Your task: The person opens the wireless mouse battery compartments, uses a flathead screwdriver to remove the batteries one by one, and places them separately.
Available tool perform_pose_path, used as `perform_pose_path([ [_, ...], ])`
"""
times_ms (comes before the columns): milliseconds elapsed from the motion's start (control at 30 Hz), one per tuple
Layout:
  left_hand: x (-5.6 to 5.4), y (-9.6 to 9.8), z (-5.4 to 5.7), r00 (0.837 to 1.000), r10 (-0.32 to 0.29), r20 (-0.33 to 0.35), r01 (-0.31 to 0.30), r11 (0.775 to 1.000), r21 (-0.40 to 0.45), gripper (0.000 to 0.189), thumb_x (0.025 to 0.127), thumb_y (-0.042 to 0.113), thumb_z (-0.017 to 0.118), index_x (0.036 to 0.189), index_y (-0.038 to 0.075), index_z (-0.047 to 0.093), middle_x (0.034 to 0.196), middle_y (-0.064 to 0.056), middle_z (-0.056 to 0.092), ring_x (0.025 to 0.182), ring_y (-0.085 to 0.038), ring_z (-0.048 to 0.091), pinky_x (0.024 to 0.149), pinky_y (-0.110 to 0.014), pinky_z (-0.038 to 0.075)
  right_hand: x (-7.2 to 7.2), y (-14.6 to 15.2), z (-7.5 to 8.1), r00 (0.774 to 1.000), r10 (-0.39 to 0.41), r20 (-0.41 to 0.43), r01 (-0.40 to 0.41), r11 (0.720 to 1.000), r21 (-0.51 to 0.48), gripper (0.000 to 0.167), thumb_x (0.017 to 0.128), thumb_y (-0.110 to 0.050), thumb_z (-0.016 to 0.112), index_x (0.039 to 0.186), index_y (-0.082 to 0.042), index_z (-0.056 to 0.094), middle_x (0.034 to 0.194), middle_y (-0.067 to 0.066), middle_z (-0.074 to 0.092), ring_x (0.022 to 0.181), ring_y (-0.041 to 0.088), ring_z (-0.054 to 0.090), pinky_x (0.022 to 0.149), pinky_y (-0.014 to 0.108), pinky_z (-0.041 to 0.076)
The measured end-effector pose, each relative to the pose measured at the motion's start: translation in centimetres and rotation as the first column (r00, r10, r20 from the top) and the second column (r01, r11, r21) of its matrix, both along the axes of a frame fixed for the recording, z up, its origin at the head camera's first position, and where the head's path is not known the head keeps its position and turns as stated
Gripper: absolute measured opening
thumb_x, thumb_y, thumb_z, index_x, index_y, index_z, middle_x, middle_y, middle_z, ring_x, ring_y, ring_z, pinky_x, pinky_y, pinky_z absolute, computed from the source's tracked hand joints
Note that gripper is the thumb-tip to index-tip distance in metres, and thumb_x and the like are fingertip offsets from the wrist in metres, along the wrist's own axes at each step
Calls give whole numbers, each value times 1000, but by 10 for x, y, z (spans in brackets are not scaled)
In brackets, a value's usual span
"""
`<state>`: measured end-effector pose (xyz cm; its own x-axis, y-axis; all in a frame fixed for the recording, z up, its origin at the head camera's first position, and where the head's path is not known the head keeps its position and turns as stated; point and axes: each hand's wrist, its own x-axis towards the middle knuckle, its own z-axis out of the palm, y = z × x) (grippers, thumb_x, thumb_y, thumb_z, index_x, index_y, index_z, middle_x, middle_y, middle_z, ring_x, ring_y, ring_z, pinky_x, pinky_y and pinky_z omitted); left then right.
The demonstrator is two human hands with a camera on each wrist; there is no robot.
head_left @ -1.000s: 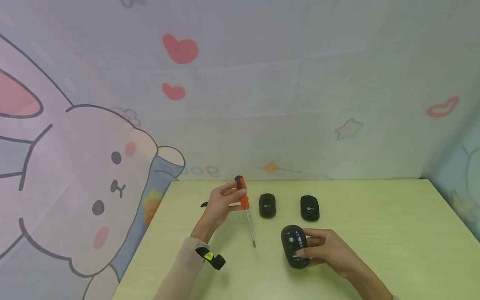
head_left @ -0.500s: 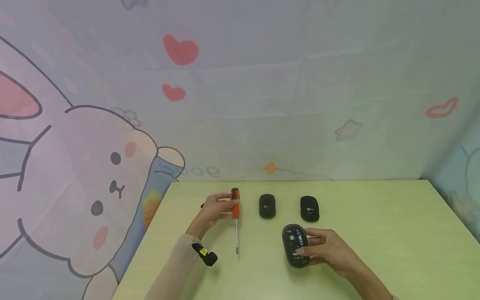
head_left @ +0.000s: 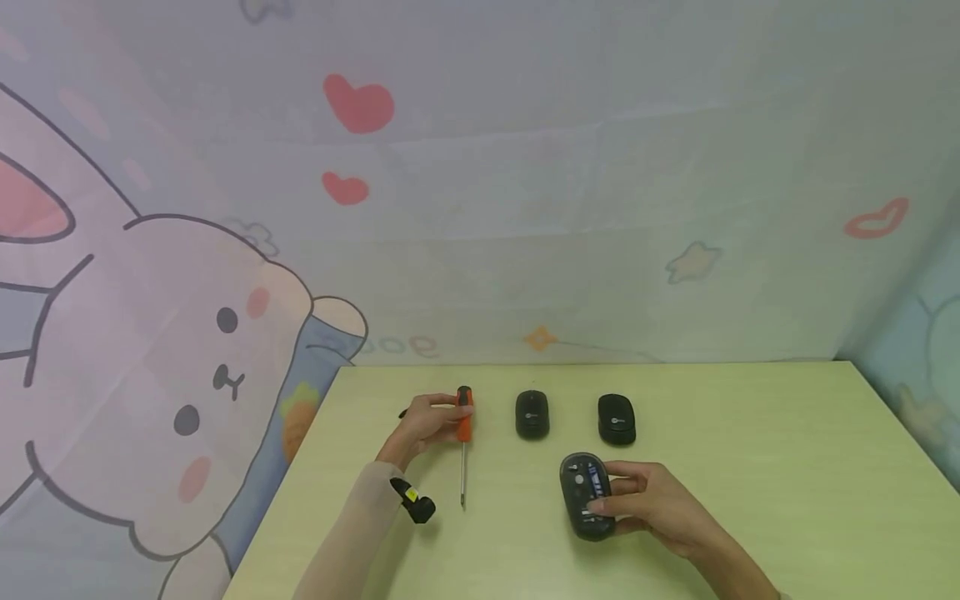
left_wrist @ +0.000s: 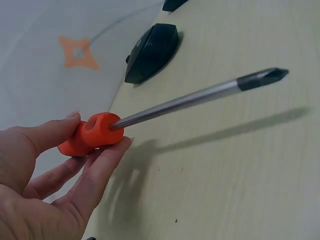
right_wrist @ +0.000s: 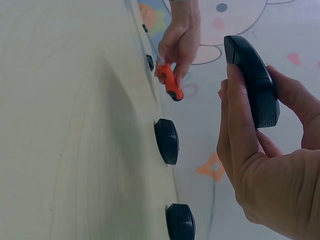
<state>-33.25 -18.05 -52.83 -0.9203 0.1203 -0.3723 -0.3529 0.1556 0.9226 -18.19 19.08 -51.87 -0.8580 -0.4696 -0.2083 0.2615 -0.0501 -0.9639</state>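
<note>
Three dark mice show in the head view. A left mouse (head_left: 532, 415) and a right mouse (head_left: 617, 419) rest apart, side by side, toward the back of the pale yellow-green surface (head_left: 750, 450). A held mouse (head_left: 578, 493) is nearer the person, underside facing the camera; the right grip (head_left: 652, 507) is clamped on its side. The left grip (head_left: 422, 423) is clamped on a screwdriver (head_left: 465, 430) by its orange-and-black handle, the shaft (head_left: 463, 472) pointing toward the person.

In the left wrist view, thumb and fingers pinch the handle; the shaft is raised off the surface, its shadow apart from it.

In the right wrist view, the held mouse appears edge-on between thumb and fingers, clear of the surface, with the left grip and screwdriver beyond.
</note>
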Motion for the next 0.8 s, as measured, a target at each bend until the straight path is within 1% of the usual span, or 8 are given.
perform_pose_path([
  [133,-2,-1,-3,1000,-1,-17,0,999,-43,55,94,16,80,141,-3,59,103,-16,80,82,-19,78,72,-35,68,0,0,0,1000,2,2,-2,1000,-4,82,93,-10,79,155,17,33,118,17,77,97,22,79,81,39,68],
  [333,-5,-1,-11,998,-30,-62,21,988,-150,54,94,18,80,138,-6,60,104,-19,79,78,-18,77,73,-35,68,1,-2,1,1000,8,6,-8,1000,-4,81,92,-10,80,154,17,35,118,16,78,97,23,79,81,39,68],
  [467,-4,1,-13,994,-23,-104,-1,974,-226,52,93,20,82,133,-7,64,107,-21,78,80,-18,76,72,-35,68,2,-4,0,1000,8,6,-8,1000,-5,80,92,-9,80,154,17,36,117,16,78,97,23,79,81,39,68],
  [567,-3,5,-12,987,-20,-158,-39,932,-361,50,91,25,84,128,-5,68,112,-21,76,82,-19,74,72,-33,65,2,-4,0,1000,10,3,-10,1000,-6,79,93,-9,79,154,16,36,116,16,78,96,22,79,80,39,68],
  [667,-5,8,-11,978,-41,-204,-69,863,-501,49,89,30,85,123,-3,72,117,-19,74,89,-21,71,86,-39,62,1,-3,-1,1000,12,-2,-12,1000,-7,77,93,-8,78,154,16,37,115,16,78,96,22,79,80,39,68],
  [700,-5,9,-11,976,-52,-214,-70,847,-527,48,89,31,85,122,-2,73,117,-19,75,88,-20,71,85,-38,62,1,-3,-1,1000,12,-1,-12,1000,-5,77,93,-8,78,154,16,37,115,15,78,95,22,79,80,39,68],
  [733,-5,9,-11,973,-65,-222,-69,833,-549,47,89,31,84,121,-2,73,115,-19,75,86,-20,71,84,-37,61,2,-3,0,1000,11,2,-11,1000,-4,77,93,-9,79,153,16,38,115,15,78,95,22,79,80,38,68],
  [800,-5,9,-12,970,-87,-226,-59,820,-569,46,90,30,84,121,-2,73,110,-18,76,80,-18,70,79,-35,61,2,-3,2,1000,12,8,-12,1000,-1,77,93,-9,79,153,15,38,115,15,78,95,22,79,79,38,68],
])
